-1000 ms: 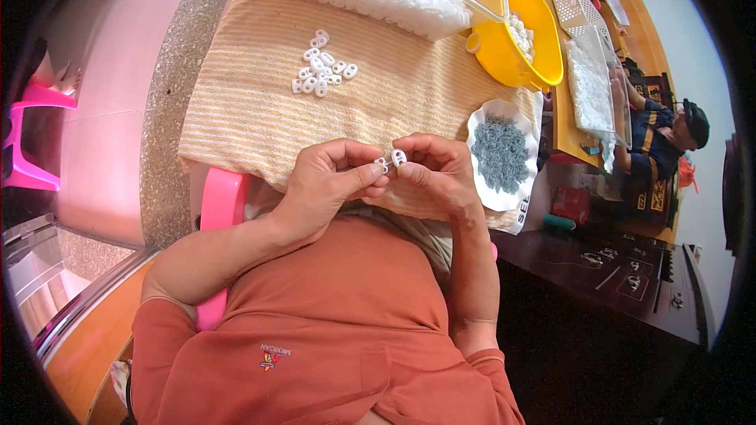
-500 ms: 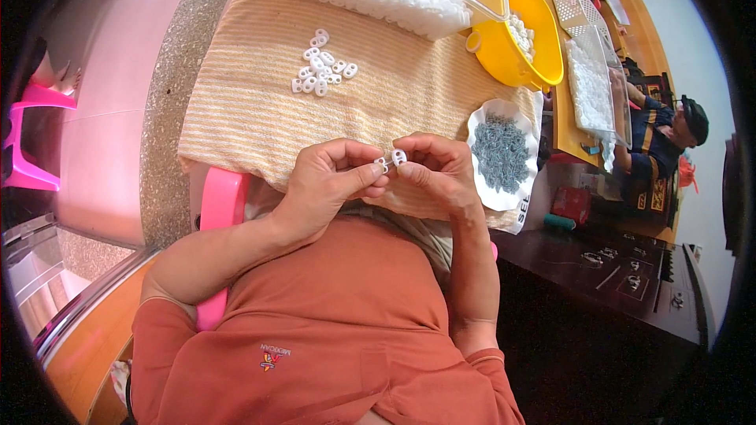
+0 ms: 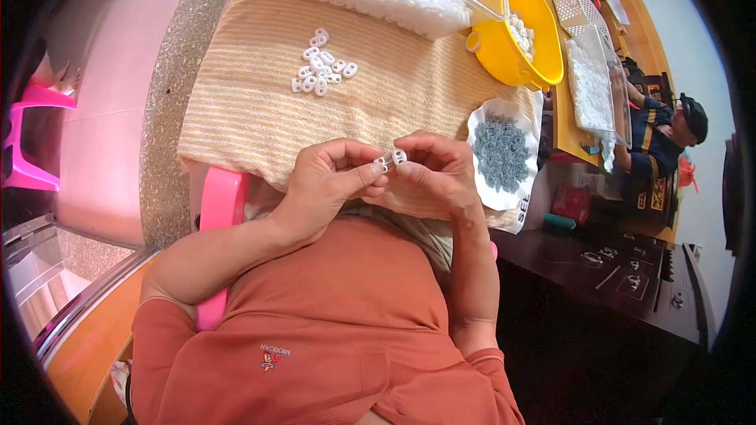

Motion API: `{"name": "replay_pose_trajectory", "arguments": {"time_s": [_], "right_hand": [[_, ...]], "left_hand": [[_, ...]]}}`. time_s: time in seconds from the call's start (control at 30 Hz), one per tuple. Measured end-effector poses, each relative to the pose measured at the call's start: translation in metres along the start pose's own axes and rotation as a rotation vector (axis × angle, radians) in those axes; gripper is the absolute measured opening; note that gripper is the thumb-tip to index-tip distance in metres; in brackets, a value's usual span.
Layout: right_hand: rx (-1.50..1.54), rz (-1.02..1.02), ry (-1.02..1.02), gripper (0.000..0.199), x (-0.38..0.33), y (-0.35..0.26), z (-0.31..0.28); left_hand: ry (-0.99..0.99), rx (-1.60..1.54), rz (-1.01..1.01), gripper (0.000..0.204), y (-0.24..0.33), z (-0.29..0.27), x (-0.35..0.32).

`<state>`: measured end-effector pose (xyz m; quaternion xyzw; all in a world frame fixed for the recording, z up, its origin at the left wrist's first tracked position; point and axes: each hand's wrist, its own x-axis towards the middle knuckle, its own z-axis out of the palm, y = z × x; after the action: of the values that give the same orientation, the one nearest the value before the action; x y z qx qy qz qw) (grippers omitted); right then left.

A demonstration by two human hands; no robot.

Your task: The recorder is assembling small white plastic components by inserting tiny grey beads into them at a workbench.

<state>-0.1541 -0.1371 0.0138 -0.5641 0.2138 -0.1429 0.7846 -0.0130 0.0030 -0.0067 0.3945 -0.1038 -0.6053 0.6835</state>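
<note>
Above my lap, at the near edge of a striped cloth, both hands are pinched close together. My left hand [image 3: 335,177] grips a small white plastic piece [image 3: 382,165] between thumb and fingers, partly covered by them. My right hand [image 3: 441,169] pinches a white oval two-hole plastic piece [image 3: 400,157], its holes showing. Something thin and greyish seems to bridge the small gap between the two pieces; its kind is too small to tell. Farther off on the cloth lies a loose pile of similar white two-hole pieces [image 3: 323,67].
Right of my hands, a white scalloped dish [image 3: 478,122] holds many small dark grey metal pieces. A clear bin [image 3: 441,27] of white parts and a yellow bowl [image 3: 543,47] stand at the back. A person [image 3: 661,130] sits at the far right. The striped cloth [image 3: 236,102] covers the table.
My right hand and its white piece have shifted very slightly to the right. Both grips stay the same, and the pile and containers have not moved.
</note>
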Motion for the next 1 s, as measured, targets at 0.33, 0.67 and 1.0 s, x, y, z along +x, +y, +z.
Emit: {"name": "replay_pose_trajectory", "arguments": {"time_s": [0.33, 0.67, 1.0], "right_hand": [[-0.027, 0.019, -0.021, 0.024, 0.0, 0.002, -0.001], [0.144, 0.113, -0.016, 0.024, -0.001, -0.006, 0.012], [0.175, 0.094, -0.057, 0.024, 0.0, 0.0, 0.009]], "left_hand": [[-0.006, 0.013, -0.001, 0.016, 0.001, 0.001, 0.0], [-0.017, 0.022, 0.002, 0.016, -0.001, -0.001, 0.0], [-0.022, 0.017, 0.017, 0.016, -0.003, -0.001, 0.001]]}}
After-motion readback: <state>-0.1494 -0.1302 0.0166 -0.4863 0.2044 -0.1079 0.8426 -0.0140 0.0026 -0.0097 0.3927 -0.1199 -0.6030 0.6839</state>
